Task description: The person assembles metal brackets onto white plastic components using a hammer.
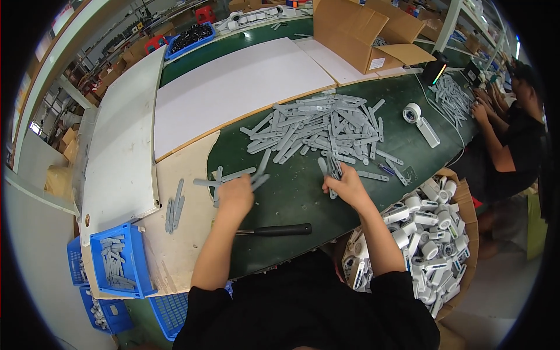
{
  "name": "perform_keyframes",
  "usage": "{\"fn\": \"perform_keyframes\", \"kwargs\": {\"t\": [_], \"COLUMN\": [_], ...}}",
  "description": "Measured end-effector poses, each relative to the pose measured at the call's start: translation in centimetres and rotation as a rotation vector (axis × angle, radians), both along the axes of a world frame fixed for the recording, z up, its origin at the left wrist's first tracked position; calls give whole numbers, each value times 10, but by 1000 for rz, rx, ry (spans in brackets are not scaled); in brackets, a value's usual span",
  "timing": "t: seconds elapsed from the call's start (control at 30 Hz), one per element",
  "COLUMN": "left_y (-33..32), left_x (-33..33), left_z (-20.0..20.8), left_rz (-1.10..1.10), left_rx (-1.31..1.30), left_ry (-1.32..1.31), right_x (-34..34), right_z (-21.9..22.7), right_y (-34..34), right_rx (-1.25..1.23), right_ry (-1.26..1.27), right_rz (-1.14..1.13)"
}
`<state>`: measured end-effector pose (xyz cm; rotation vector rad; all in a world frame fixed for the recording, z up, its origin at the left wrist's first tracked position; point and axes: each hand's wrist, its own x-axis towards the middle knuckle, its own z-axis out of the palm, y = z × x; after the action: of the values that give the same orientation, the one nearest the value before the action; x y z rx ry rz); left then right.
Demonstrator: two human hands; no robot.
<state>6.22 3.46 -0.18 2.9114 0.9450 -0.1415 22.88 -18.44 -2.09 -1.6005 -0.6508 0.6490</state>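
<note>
Slim grey plastic strips with rounded ends lie in a large heap (315, 125) on the green tabletop. My right hand (347, 185), just in front of the heap, is closed around a small bunch of these strips (332, 168). Slightly smeared by motion, my left hand (235, 195) is curled at the edge between green and tan surface. Blurred grey strips (261, 175) stick out past its fingers, while others (205, 182) lie beside it. Farther left, a few strips (175, 207) rest side by side on the tan board.
A black-handled tool (274, 230) lies near the front edge. At left stands a blue bin (143, 256) with strips. A carton (466, 216) of white devices is at right. One white device (421, 123) lies near a cable. A co-worker (507, 134) sits at right; an open box (350, 35) stands behind.
</note>
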Motion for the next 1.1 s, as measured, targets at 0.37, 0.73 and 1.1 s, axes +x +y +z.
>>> {"fn": "perform_keyframes", "kwargs": {"t": [0.37,0.73,1.1], "left_y": [-3,17,17], "left_x": [-21,28,50], "left_z": [16,-13,-3], "left_rz": [-92,16,75], "left_rx": [33,-244,-214], "left_ry": [-496,-506,-211], "right_x": [44,75,119], "right_z": [2,22,5], "right_y": [-98,-127,-157], "right_rx": [-745,-446,-629], "right_ry": [-922,-509,-504], "right_rz": [-335,-452,-365]}}
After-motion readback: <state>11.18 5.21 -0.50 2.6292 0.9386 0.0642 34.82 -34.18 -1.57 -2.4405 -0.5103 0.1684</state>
